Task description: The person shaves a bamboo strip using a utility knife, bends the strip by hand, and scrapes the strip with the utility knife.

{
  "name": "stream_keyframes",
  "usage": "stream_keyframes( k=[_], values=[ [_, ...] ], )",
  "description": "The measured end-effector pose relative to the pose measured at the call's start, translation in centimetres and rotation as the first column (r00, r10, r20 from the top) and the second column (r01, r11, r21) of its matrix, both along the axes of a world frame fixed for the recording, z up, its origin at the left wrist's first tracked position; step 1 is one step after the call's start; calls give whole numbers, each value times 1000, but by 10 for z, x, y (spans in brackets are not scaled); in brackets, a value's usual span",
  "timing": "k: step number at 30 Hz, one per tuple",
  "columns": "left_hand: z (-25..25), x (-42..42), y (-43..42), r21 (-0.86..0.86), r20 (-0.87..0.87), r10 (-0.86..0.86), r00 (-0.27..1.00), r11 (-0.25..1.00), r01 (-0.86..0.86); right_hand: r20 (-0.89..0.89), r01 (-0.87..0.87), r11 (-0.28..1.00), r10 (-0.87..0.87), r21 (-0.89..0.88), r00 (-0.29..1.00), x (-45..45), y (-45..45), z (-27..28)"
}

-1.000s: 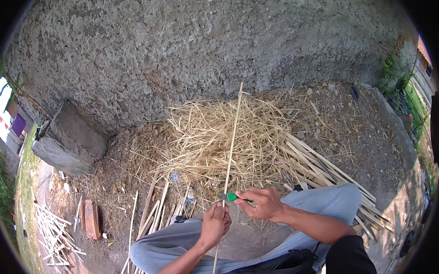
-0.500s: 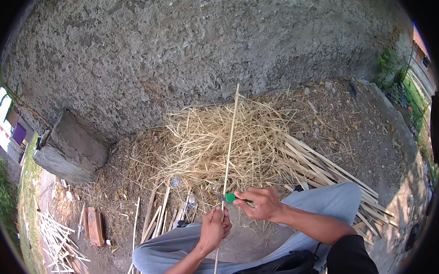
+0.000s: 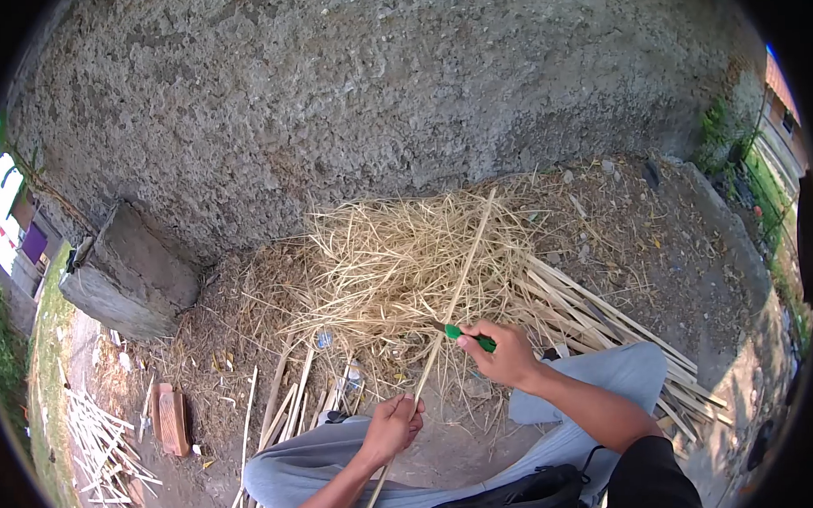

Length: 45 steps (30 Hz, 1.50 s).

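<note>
My left hand is closed around a long, thin bamboo strip, which slants away from my lap up to the right. In my right hand is a knife with a green handle, gripped in closed fingers. Its short dark blade lies against or very near the strip, some way beyond my left hand; actual contact is hard to make out. Below the strip's far end spreads a heap of pale shavings.
A rough grey wall rises behind the shavings. Split strips lie at the right, and white strips at the far left. A reddish brick and a concrete block stand on the left. My crossed legs frame the work.
The knife has moved up along the strip, away from my left hand. The strip's far end has swung right and lower, while my left hand stays nearly in place.
</note>
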<state>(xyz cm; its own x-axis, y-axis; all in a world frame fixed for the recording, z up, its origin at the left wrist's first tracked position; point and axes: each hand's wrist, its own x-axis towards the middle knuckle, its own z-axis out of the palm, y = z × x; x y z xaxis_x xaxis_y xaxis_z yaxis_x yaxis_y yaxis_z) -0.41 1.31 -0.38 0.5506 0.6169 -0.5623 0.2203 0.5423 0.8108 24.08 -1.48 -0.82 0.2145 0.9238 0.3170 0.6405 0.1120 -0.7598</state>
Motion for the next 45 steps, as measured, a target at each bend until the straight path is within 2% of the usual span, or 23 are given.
stream_keyframes(
  k=[1, 5, 8, 14, 18, 20, 24, 26, 27, 31, 34, 36, 37, 38, 40, 41, 42, 44, 45],
  values=[
    [1, 1, 1, -36, 27, 42, 999, 999, -41, 26, -88, 996, 89, -33, 996, -12, -6, 0],
    [-1, 3, 5, -122, 108, 168, 980, 980, -155, 35, -205, 978, 205, -28, 978, -39, -19, 0],
    [-3, 2, 9, -123, 137, 207, 969, 974, -190, 33, -257, 966, 257, 1, 966, -44, -20, -12],
    [-5, 9, 6, -136, 186, 196, 963, 976, -172, 72, -236, 966, 229, 108, 971, -47, -18, -16],
    [-10, 13, -2, -66, 153, 211, 966, 977, -203, 196, -214, 977, 212, -11, 957, -41, -18, -3],
    [0, 13, -6, -47, 128, 184, 975, 983, -179, 126, -111, 973, 87, 201, 988, -35, -6, -7],
    [1, 16, -14, 79, 66, 155, 986, 984, -160, 115, -97, 973, 74, 208, 991, -16, 5, -3],
    [6, 11, -17, 136, 23, 64, 998, 988, -67, 79, 31, 959, -56, 283, 995, -8, 14, 2],
    [-2, 11, -22, 205, 37, 69, 997, 976, -76, 130, 51, 977, -80, 209, 988, 3, 14, 8],
    [7, 9, -24, 135, 50, 93, 994, 986, -99, 127, 25, 961, -62, 275, 990, 9, 18, -5],
    [-8, 1, -39, 167, 41, 30, 999, 985, -36, 93, 120, 949, -153, 292, 984, 28, 27, -2],
    [-13, -3, -41, 194, 31, 19, 999, 981, -25, 129, 257, 963, -266, 80, 955, 51, 28, 6],
    [-9, -6, -44, 219, -15, 3, 1000, 976, 1, 125, 237, 959, -257, 156, 958, 54, 30, 2],
    [-6, -8, -47, 242, -64, -12, 998, 970, 27, 128, 239, 959, -259, 150, 957, 59, 31, 0],
    [-7, -14, -49, 239, -79, -33, 996, 970, 51, 152, 324, 946, -324, 26, 934, 69, 38, 1],
    [-7, -15, -51, 236, -88, -46, 995, 970, 66, 151, 353, 925, -373, 139, 916, 75, 43, -4],
    [-4, -17, -54, 236, -87, -49, 995, 969, 68, 152, 355, 924, -375, 140, 915, 88, 46, -9],
    [1, -20, -57, 71, -62, -85, 994, 994, 89, 176, 478, 878, -470, 1, 865, 114, 49, -13],
    [-8, -23, -54, 23, -38, -74, 997, 997, 75, 192, 498, 867, -489, 5, 851, 116, 50, -17]
  ],
)
